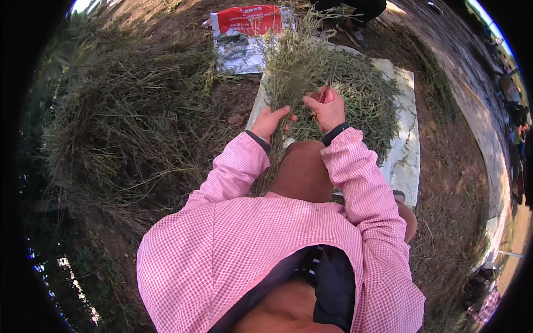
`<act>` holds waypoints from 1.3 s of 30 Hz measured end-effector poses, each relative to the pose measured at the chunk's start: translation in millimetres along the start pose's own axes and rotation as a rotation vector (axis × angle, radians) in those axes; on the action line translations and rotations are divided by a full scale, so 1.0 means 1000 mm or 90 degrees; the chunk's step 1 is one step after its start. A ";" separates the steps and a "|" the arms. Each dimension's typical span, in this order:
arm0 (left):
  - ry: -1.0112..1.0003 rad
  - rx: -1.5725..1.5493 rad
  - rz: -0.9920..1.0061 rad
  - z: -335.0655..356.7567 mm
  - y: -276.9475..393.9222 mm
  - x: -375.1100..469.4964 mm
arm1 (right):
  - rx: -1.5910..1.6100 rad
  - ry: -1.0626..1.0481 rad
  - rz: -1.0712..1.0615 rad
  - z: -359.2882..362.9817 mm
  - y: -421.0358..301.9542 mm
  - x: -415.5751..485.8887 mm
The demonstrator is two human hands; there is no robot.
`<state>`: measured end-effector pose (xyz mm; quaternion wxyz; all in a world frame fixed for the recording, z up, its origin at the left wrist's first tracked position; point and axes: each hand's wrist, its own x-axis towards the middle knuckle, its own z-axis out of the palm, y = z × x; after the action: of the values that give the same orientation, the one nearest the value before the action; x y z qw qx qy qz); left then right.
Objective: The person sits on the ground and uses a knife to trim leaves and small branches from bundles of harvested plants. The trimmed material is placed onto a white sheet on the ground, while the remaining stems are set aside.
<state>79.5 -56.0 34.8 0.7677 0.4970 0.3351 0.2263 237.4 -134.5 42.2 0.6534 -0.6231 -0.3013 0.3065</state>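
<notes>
My left hand (271, 120) is closed around the stems of a tall bunch of dry, seedy plants (291, 66), which rises away from me. Just to its right, my right hand (329, 109) holds a pair of scissors by pink-red handles (325, 95); their dark blades (332, 73) point away from me beside the bunch. Under and beyond my right hand lies a heap of cut green plant tips (362, 95), spread on a pale sheet (406, 137). How far the blades are parted cannot be told.
A large pile of long-stemmed plants (125, 125) covers the ground at left. Beyond my hands lies a red and white printed sack (250, 21) with plant bits on it. A person's shoe (353, 35) stands at the sheet's far edge. My knee (306, 166) is close below my hands.
</notes>
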 end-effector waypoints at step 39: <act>-0.015 0.139 0.102 -0.006 -0.001 0.018 | -0.037 -0.006 -0.222 -0.013 -0.050 0.011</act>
<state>87.5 -40.2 27.1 0.6923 0.6055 0.3081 0.2434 255.5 -135.8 91.5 0.6770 -0.5787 -0.4166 0.1825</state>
